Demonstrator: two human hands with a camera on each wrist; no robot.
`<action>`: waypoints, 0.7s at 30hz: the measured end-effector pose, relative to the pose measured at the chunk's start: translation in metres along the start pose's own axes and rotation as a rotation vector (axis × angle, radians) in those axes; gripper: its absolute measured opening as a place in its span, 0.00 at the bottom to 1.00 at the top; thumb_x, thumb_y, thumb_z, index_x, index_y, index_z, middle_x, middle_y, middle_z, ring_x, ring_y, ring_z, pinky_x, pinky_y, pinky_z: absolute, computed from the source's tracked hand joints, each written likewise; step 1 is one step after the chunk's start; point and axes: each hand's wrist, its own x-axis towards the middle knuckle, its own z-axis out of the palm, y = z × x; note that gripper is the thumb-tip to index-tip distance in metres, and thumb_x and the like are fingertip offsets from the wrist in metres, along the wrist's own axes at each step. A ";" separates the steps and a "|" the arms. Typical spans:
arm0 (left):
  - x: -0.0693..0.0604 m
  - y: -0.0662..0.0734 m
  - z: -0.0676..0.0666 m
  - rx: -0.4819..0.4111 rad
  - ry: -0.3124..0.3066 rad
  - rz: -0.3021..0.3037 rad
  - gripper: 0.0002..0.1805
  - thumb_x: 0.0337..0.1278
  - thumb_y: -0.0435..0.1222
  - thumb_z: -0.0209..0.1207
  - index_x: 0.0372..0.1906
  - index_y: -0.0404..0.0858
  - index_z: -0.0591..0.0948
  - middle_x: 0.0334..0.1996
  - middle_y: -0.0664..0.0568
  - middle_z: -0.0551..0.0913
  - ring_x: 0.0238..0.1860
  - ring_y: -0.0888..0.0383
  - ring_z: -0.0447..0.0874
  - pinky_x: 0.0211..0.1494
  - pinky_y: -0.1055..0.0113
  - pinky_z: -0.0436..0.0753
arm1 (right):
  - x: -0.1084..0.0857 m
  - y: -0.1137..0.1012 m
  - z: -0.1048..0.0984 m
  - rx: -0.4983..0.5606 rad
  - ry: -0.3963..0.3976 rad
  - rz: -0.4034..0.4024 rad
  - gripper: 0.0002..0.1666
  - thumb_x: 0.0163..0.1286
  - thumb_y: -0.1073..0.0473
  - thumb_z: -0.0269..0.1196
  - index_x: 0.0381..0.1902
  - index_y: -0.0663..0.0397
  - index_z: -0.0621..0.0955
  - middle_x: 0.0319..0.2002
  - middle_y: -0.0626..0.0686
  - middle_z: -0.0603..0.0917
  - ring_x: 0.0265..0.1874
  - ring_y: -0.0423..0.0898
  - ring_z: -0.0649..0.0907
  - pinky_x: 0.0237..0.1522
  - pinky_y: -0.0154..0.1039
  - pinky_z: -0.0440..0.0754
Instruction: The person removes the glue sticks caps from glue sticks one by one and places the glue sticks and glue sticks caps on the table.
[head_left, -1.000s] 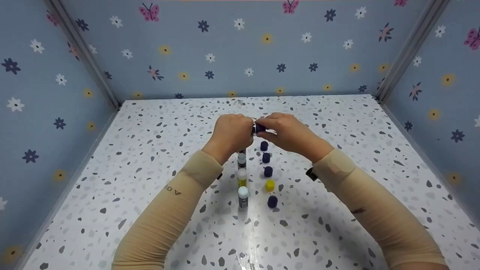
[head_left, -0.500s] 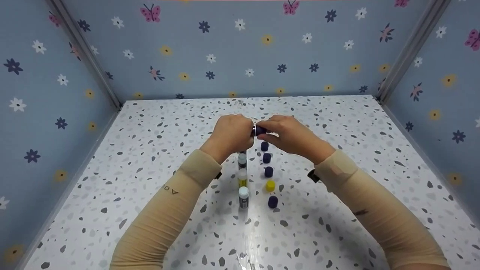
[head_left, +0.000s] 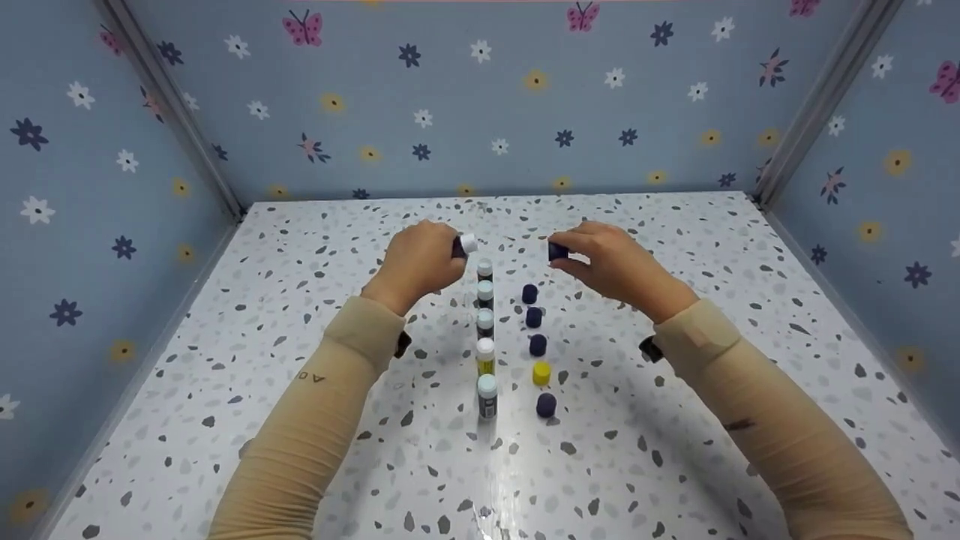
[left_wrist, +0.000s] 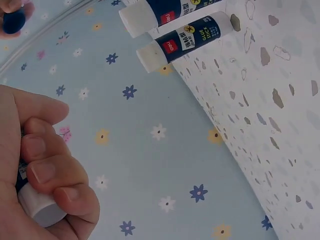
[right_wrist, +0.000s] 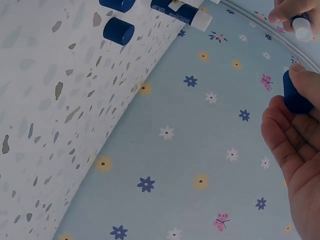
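My left hand (head_left: 424, 259) grips an uncapped glue stick (head_left: 463, 245), its white end pointing right; in the left wrist view the fingers curl round the glue stick (left_wrist: 42, 205). Across a gap, my right hand (head_left: 604, 259) pinches a dark blue cap (head_left: 557, 250) between thumb and fingers, and the right wrist view shows that cap (right_wrist: 298, 95) too. Below the hands, several uncapped glue sticks (head_left: 487, 397) stand in a row. One of them, a yellow glue stick (head_left: 485, 358), is second from the front.
Right of the sticks runs a line of loose dark blue caps (head_left: 546, 406) with one yellow cap (head_left: 541, 373). All stand on a white speckled table (head_left: 660, 465). Blue flowered panels (head_left: 450, 97) enclose its back and sides.
The cap has come off the glue stick. My left hand has moved left with the stick, my right hand right with the cap. More standing sticks now show.
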 end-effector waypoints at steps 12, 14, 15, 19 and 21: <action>0.004 -0.009 0.017 -0.326 0.030 -0.103 0.20 0.77 0.42 0.59 0.24 0.43 0.71 0.22 0.51 0.73 0.21 0.57 0.70 0.29 0.62 0.74 | 0.007 0.005 0.002 -0.052 -0.019 0.064 0.23 0.81 0.59 0.66 0.68 0.62 0.83 0.56 0.65 0.88 0.55 0.62 0.88 0.60 0.58 0.87; 0.004 -0.010 0.018 -0.424 0.025 -0.115 0.20 0.79 0.44 0.59 0.25 0.43 0.72 0.23 0.51 0.73 0.21 0.57 0.71 0.29 0.62 0.75 | 0.010 0.005 0.004 -0.061 -0.034 0.087 0.24 0.82 0.60 0.64 0.70 0.63 0.81 0.58 0.66 0.87 0.57 0.62 0.87 0.62 0.58 0.86; 0.004 -0.010 0.019 -0.468 0.022 -0.114 0.21 0.79 0.44 0.60 0.26 0.43 0.71 0.22 0.52 0.72 0.21 0.57 0.70 0.30 0.62 0.75 | 0.011 0.005 0.005 -0.064 -0.042 0.096 0.24 0.82 0.61 0.63 0.71 0.64 0.80 0.59 0.66 0.86 0.58 0.62 0.86 0.63 0.58 0.86; 0.005 -0.013 0.020 -0.610 0.025 -0.108 0.21 0.80 0.45 0.59 0.27 0.44 0.68 0.22 0.54 0.67 0.23 0.57 0.64 0.33 0.61 0.71 | 0.016 0.007 0.008 -0.060 -0.064 0.104 0.25 0.83 0.64 0.60 0.72 0.66 0.78 0.60 0.67 0.85 0.59 0.63 0.85 0.65 0.58 0.84; 0.005 -0.015 0.021 -0.654 0.034 -0.105 0.21 0.81 0.46 0.58 0.28 0.44 0.68 0.22 0.54 0.67 0.24 0.57 0.63 0.34 0.61 0.70 | 0.019 0.008 0.010 -0.054 -0.074 0.106 0.25 0.83 0.65 0.59 0.73 0.67 0.78 0.60 0.67 0.85 0.60 0.63 0.85 0.66 0.58 0.84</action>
